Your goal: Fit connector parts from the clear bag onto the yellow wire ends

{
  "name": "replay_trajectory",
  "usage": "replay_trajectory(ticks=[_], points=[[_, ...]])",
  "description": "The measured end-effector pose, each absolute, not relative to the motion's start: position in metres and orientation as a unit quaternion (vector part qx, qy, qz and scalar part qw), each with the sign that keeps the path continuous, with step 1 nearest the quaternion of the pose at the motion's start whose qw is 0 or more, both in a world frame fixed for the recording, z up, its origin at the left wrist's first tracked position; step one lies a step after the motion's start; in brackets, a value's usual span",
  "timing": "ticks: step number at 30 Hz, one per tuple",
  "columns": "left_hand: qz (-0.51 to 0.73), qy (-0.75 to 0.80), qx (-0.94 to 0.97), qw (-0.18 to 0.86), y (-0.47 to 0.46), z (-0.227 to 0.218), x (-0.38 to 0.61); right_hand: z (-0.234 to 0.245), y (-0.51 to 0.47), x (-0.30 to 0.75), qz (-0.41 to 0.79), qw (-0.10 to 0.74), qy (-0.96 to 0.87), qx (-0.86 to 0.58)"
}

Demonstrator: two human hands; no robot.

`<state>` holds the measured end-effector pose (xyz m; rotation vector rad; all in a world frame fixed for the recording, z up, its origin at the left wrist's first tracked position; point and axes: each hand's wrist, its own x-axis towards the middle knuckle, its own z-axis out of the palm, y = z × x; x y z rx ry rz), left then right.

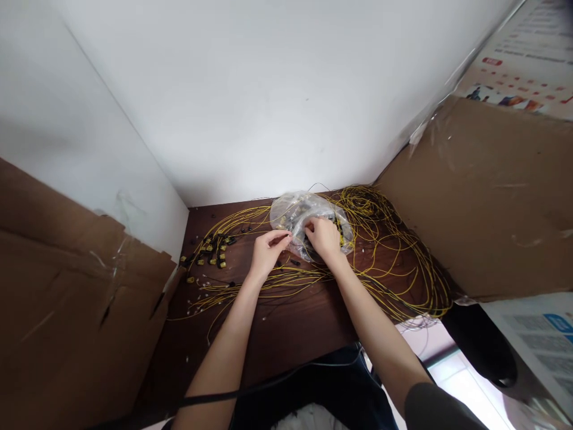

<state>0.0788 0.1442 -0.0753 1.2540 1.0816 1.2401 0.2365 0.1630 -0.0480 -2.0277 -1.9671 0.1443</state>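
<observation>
A clear plastic bag [295,210] with small dark and yellow parts inside lies at the back of a dark wooden table [286,325]. My left hand [267,249] pinches the bag's near edge, fingers closed on the plastic. My right hand [323,237] rests on the bag's opening, fingers curled into it; what they hold is hidden. Thin yellow wires [394,263] lie in loops around and under both hands.
A cluster of yellow-and-black connectors [212,249] sits at the table's left. Cardboard sheets stand on the left [67,298] and right [487,197]. White walls close the corner behind. A black cable [268,385] runs across my lap.
</observation>
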Motion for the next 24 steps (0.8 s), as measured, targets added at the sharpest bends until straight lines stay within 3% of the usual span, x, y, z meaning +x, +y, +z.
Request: replay_trajectory(ticks=[3, 6, 11, 16, 24], points=[[0.52, 0.456, 0.52, 0.501, 0.145, -0.078, 0.079, -0.048, 0.158, 0.247, 0.073, 0.215, -0.68, -0.697], [0.519, 0.461, 0.521, 0.496, 0.145, -0.081, 0.079, -0.043, 0.156, 0.253, 0.111, 0.329, -0.653, -0.673], [0.543, 0.467, 0.514, 0.472, 0.144, -0.085, 0.08, -0.046, 0.161, 0.233, 0.289, 0.517, -0.623, -0.51], [0.557, 0.459, 0.515, 0.462, 0.144, -0.088, 0.081, -0.07, 0.165, 0.211, 0.445, 0.564, -0.543, -0.434], [0.573, 0.471, 0.498, 0.449, 0.146, -0.089, 0.085, -0.077, 0.161, 0.215, 0.51, 0.594, -0.465, -0.412]])
